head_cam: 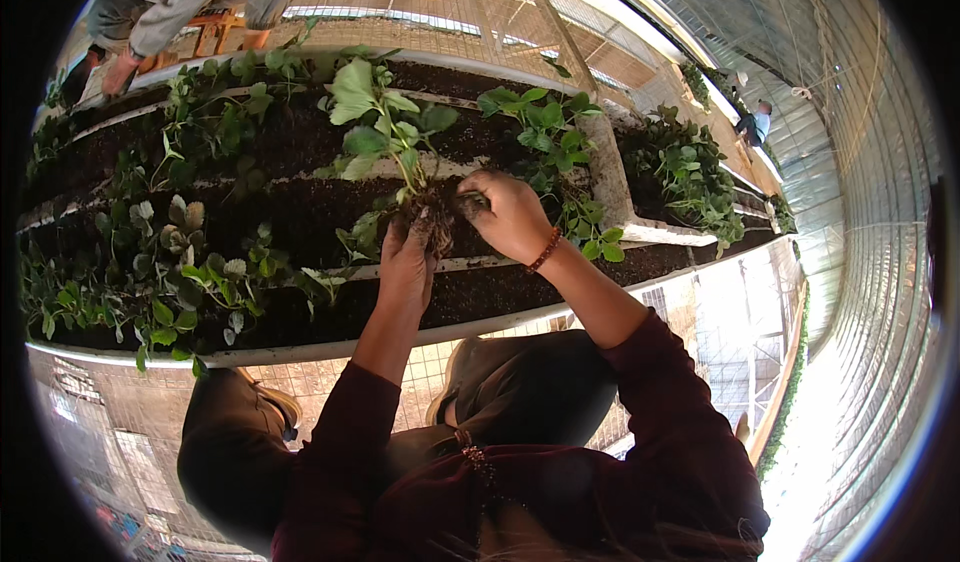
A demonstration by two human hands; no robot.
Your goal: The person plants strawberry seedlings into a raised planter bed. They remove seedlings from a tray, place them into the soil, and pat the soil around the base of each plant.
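My left hand (pixel 406 266) grips a young strawberry plant (pixel 384 131) at its crown, with the leaves pointing up and away from me. Dark, soil-covered roots (pixel 441 238) hang beside the thumb. Just right of the crown is my right hand (pixel 514 215), its fingers bent and dirty near the root clump. Whether those fingers pinch a bit of root or soil cannot be made out. Both hands are above a long planting bed of dark soil (pixel 480 292).
Strawberry plants (pixel 195 262) crowd the bed's left. More leafy plants (pixel 555 138) stand right of my hands, before a soil-stained white trough (pixel 611 164) lying across the bed. A person in a grey sleeve (pixel 169 18) works across the bed at upper left. Another person (pixel 756 123) is far right.
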